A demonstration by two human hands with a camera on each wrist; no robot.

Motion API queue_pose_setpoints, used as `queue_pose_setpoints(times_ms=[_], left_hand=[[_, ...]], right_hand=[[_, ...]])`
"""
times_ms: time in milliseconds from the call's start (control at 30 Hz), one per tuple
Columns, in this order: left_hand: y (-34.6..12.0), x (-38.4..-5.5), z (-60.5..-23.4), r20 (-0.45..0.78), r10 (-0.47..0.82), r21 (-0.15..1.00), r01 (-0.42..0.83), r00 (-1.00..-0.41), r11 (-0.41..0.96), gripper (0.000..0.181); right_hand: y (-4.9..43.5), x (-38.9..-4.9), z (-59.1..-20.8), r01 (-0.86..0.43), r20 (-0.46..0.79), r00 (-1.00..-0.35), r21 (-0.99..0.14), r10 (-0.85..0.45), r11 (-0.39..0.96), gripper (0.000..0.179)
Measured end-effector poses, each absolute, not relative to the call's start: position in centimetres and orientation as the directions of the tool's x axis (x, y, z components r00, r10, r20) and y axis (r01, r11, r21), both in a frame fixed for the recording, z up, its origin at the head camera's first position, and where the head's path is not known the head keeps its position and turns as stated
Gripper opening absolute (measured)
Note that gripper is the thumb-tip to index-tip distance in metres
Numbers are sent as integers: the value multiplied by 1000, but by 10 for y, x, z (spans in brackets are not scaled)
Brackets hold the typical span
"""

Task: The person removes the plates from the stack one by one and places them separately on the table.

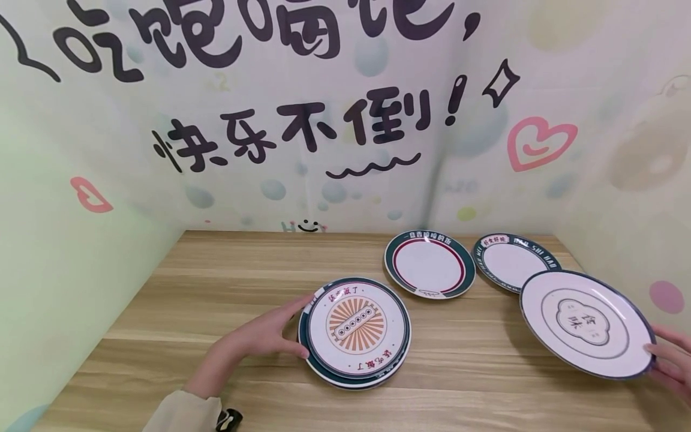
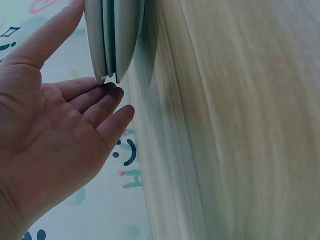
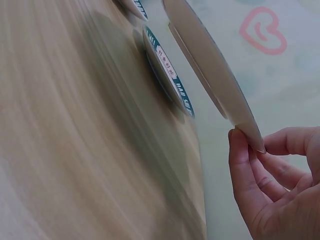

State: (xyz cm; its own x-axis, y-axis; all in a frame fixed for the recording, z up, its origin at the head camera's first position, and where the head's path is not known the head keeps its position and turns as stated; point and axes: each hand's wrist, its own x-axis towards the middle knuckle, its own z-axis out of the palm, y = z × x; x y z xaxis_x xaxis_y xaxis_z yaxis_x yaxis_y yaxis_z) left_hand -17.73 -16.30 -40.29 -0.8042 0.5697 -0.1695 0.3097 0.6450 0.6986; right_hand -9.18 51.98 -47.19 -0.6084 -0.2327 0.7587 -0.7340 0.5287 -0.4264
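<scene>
At the right edge of the head view, my right hand (image 1: 672, 360) pinches the rim of a large white plate (image 1: 567, 300) with a thin blue edge. The right wrist view shows that plate (image 3: 210, 60) tilted and held above the table, thumb on one face and fingers on the other. My left hand (image 1: 264, 333) rests at the left side of a stack of plates (image 1: 358, 366), whose top plate has an orange sunburst pattern. In the left wrist view, the left fingers (image 2: 110, 127) are loosely extended at the rims of the stack (image 2: 112, 40).
A plate with a green rim and red ring (image 1: 429, 264) lies behind the stack. To its right is another green-rimmed plate (image 1: 510, 261), partly covered in the head view by the held plate. Printed cloth walls stand at the back and sides of the wooden table (image 1: 227, 264).
</scene>
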Motion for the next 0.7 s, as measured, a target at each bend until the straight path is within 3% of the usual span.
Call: queue_pose_setpoints(times_ms=[133, 267, 467, 600, 667, 700], left_hand=[[-163, -177, -403, -165, 571, 697, 315, -804, 644, 107], [-162, -177, -403, -168, 570, 701, 309, -804, 643, 107], [-162, -178, -403, -174, 568, 710, 297, -804, 639, 108], [-161, -178, -403, -174, 566, 713, 293, -806, 637, 109], [-161, -178, -403, -174, 566, 714, 293, -806, 636, 109], [-161, -178, -403, -174, 566, 714, 293, -806, 635, 109]], right_hand=[[523, -88, -475, -735, 750, -619, -448, -234, 509, 36], [530, -88, -480, -696, 771, -564, -252, -295, 672, 34], [549, -94, -494, -706, 803, -453, -58, -387, 705, 34], [553, -94, -499, -712, 809, -431, -33, -399, 701, 36], [553, -90, -502, -707, 798, -465, -73, -384, 704, 36], [554, -88, -504, -720, 785, -501, -145, -364, 679, 36]])
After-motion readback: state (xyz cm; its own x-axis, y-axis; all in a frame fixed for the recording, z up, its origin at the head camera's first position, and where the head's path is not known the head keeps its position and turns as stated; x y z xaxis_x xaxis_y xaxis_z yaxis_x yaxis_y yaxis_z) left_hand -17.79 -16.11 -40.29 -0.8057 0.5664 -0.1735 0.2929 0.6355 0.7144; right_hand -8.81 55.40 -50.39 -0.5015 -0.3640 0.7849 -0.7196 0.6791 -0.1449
